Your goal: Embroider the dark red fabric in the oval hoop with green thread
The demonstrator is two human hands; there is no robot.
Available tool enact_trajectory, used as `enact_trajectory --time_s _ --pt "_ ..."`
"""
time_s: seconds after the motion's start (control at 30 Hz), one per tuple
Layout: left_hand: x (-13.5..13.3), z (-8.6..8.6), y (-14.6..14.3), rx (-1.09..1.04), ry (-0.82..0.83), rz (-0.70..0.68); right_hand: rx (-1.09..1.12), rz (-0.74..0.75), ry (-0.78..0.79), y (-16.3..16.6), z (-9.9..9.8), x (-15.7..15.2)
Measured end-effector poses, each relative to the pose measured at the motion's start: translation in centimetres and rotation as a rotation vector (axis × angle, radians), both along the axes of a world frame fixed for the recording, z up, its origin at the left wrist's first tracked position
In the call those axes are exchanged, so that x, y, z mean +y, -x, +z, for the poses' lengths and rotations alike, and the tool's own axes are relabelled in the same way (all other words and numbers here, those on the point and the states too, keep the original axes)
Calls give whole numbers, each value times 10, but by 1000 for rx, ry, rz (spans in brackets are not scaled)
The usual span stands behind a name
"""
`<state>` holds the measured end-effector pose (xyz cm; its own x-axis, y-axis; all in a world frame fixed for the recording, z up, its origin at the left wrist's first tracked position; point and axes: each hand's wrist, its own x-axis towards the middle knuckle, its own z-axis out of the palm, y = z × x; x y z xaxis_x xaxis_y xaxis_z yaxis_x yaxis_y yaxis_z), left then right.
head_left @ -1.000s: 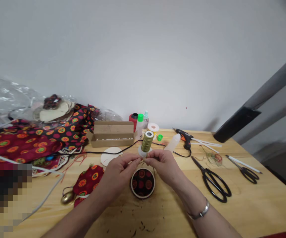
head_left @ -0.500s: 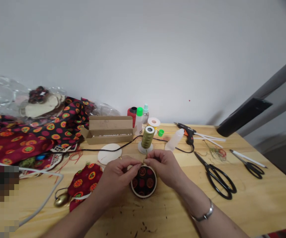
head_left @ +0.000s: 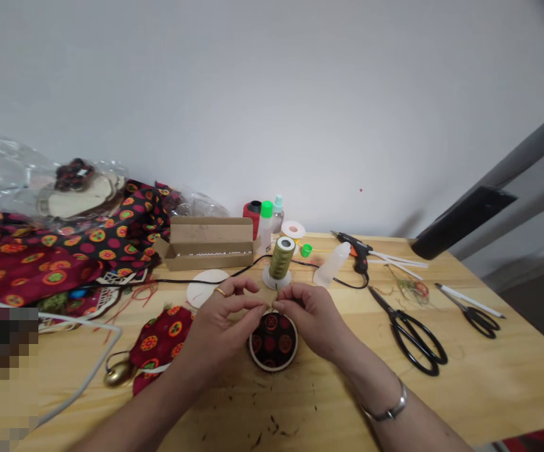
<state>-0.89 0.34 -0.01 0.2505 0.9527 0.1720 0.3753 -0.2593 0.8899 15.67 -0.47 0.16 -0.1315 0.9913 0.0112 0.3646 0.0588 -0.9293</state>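
Observation:
A round disc [head_left: 272,342] covered in dark patterned fabric, with a pale rim, lies on the wooden table between my hands. At its top edge, my right hand [head_left: 310,321] pinches a thin olive thread [head_left: 276,291] between thumb and forefinger. My left hand [head_left: 225,323] has thumb and forefinger closed at the same spot, apparently on the thread too, while its other fingers are lifted and curved. What sits exactly between the left fingertips is too small to make out. Just behind them stands an olive thread spool [head_left: 281,262].
Black scissors [head_left: 413,336] lie to the right, and a glue gun [head_left: 354,251] and a white squeeze bottle [head_left: 332,265] behind. An open cardboard box [head_left: 210,256] stands at the back. On the left are red patterned fabric pieces [head_left: 163,336], a brass bell [head_left: 118,373] and a pale cable [head_left: 97,371].
My left hand's middle and outer fingers have lifted and spread, with its thumb and forefinger slightly back to the left. My right hand keeps its pinch by the disc's top edge.

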Motion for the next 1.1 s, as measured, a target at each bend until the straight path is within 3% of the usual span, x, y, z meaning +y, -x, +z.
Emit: enact_trajectory --time_s 0.17,0.3,0.67,1.1 --pt "1 3 1 -112 196 -24 11 -15 21 0 0 0" --pt "0 7 1 -142 263 -43 18 -24 18 0 -1 0" --pt "0 -3 2 -92 191 -63 34 -15 25 -2 -2 1" --pt "-2 0 0 -150 193 -43 33 -8 46 0 3 -1"
